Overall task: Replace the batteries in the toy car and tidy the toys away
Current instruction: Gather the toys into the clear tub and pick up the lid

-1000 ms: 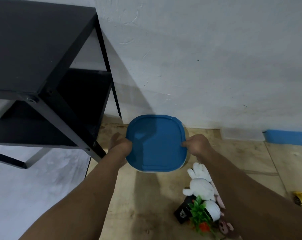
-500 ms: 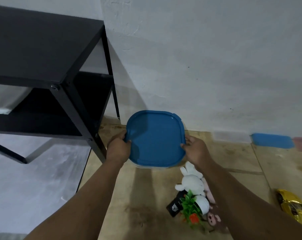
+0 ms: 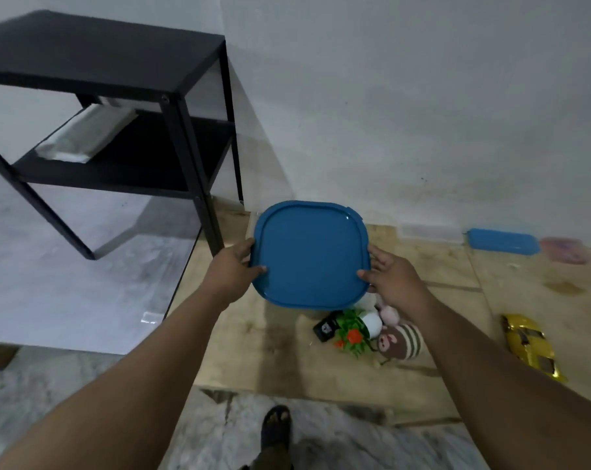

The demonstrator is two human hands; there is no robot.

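Observation:
I hold a square box with a blue lid [image 3: 309, 254] above the wooden floor boards [image 3: 253, 351]. My left hand [image 3: 234, 271] grips its left edge with the thumb on the lid. My right hand [image 3: 390, 278] holds the right edge, thumb on the lid rim, fingers along the side. The yellow toy car [image 3: 531, 347] lies on the boards at the far right. Below the box sit a striped plush pig [image 3: 400, 342], a pink plush [image 3: 389, 313], a small potted fake plant [image 3: 355, 330] and a small black box [image 3: 326, 329].
A black two-tier side table [image 3: 172, 89] stands at the left, with a white item [image 3: 83, 137] on its lower shelf. A blue case [image 3: 502, 242] and a pink object [image 3: 563, 251] lie along the wall. My sandalled foot [image 3: 275, 425] is on the marble floor.
The view has drawn back and tilted down, bringing the car and my foot into sight. The box stays between both hands; my right fingers have loosened. The white plush is now hidden behind the box.

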